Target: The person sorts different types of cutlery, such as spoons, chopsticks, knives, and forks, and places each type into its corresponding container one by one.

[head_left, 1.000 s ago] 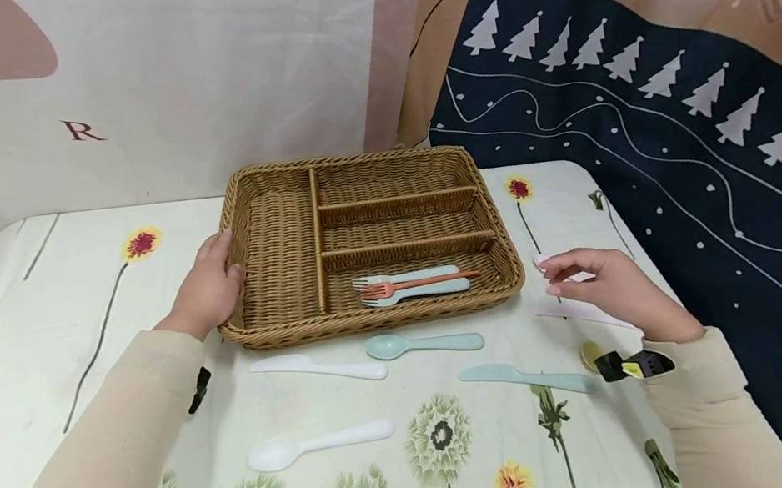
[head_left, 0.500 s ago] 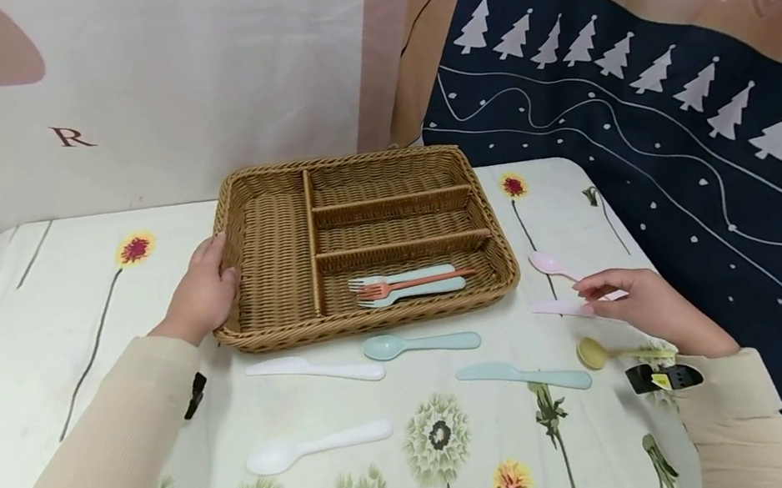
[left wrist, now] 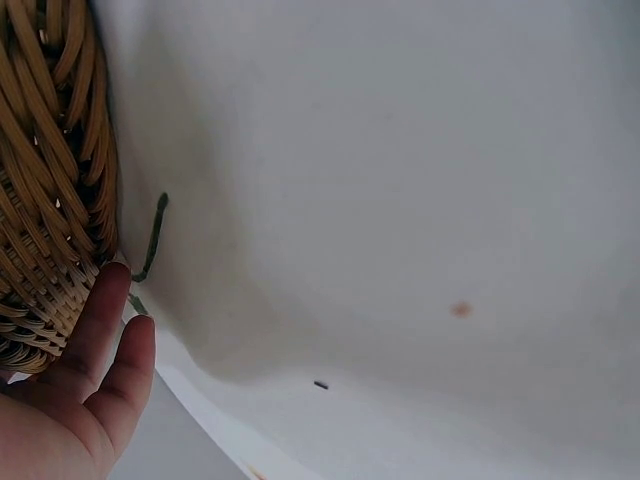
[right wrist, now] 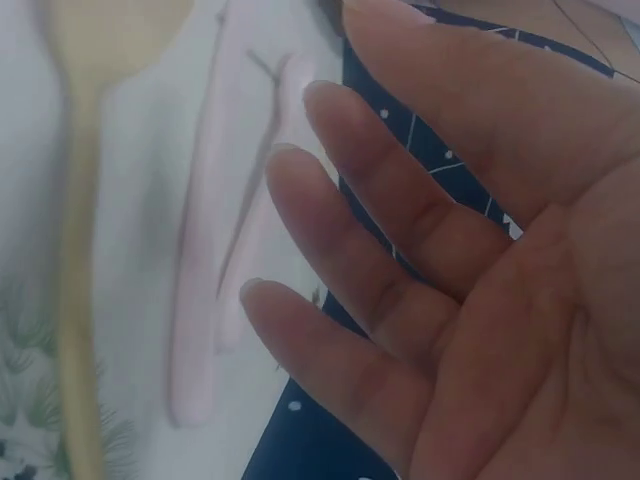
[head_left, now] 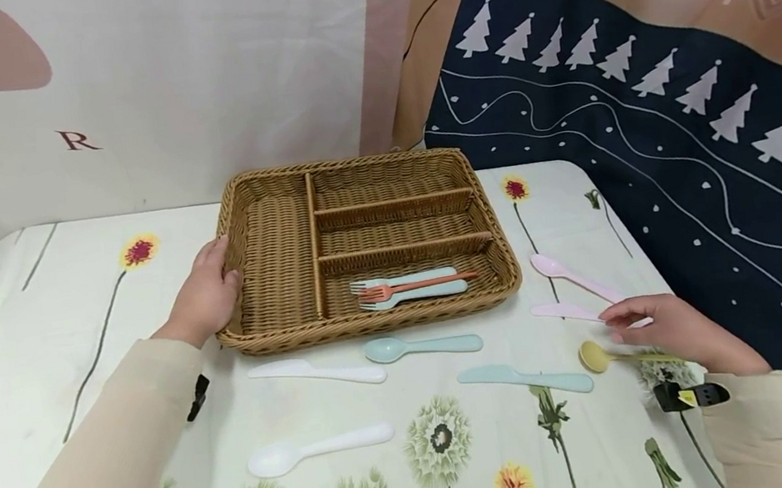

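Observation:
My left hand grips the left rim of a divided wicker tray, thumb over the rim; in the left wrist view two fingers lie along its outer wall. Over the handle of a pink knife hovers my right hand, fingers loosely bent and holding nothing. A pink spoon lies just beyond that knife, and a yellow spoon is on the near side. The right wrist view shows relaxed, spread fingers beside the pink handles. Two pale blue forks and an orange fork rest in the tray's nearest right compartment.
In front of the tray lie a white knife, a light blue spoon, a light blue knife and a white spoon. A flowered cloth covers the table. Behind it hangs a pale curtain.
My right hand has moved right and toward me, from the pink spoon's bowl to the pink knife's handle, uncovering the pink spoon. My left hand stays at the tray.

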Available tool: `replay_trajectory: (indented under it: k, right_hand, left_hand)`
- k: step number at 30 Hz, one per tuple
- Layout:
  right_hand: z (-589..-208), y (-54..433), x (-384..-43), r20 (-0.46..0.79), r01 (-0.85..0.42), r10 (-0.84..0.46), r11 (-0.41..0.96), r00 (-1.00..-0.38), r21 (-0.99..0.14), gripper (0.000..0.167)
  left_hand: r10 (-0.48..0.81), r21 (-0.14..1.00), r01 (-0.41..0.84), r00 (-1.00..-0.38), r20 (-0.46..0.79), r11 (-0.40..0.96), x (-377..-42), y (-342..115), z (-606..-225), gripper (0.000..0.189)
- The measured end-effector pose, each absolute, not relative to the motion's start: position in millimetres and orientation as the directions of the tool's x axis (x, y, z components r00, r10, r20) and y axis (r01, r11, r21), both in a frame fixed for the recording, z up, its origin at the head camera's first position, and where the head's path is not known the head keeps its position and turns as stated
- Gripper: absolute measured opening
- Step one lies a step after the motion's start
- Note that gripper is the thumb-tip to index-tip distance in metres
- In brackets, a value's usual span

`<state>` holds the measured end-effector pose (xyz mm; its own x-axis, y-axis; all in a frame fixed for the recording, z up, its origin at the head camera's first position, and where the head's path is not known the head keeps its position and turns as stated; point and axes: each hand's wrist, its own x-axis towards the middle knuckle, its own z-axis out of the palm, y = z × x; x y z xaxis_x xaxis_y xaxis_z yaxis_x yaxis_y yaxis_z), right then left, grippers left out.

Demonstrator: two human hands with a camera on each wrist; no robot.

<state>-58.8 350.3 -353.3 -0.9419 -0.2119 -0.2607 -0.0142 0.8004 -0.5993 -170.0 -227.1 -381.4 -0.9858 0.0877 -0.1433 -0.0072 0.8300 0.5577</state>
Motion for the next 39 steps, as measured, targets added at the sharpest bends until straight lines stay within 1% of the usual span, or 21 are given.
replay_trajectory:
  k: [8,12,21,31,39]
  right_hand:
    - [-361.9,355.5,-53.8,-0.31,0.037,-0.189,0.8,-0.932,-0.598,0.029]
    - [-362.5,358.0,-51.5,-0.338,0.055,-0.194,0.793,-0.921,-0.607,0.028]
    - [-363.2,360.0,-50.7,-0.415,0.107,-0.183,0.804,-0.891,-0.585,0.026]
    - [-371.3,361.1,-51.7,-0.401,0.085,-0.185,0.82,-0.897,-0.566,0.023]
    - [-377.2,361.8,-50.5,-0.392,0.066,-0.213,0.806,-0.895,-0.588,0.02]
  left_hand:
    - [0.089,0.557,-0.003,-0.986,-0.138,0.831,-169.6,-227.4,-381.1,0.061]
    - [0.085,0.558,-0.005,-0.987,-0.136,0.83,-169.2,-226.8,-381.0,0.06]
    - [0.091,0.555,-0.001,-0.986,-0.138,0.832,-170.2,-225.8,-380.1,0.06]
    - [0.082,0.555,-0.006,-0.988,-0.134,0.832,-169.5,-225.9,-379.8,0.061]
    - [0.083,0.554,-0.009,-0.987,-0.14,0.833,-168.9,-225.6,-379.2,0.06]
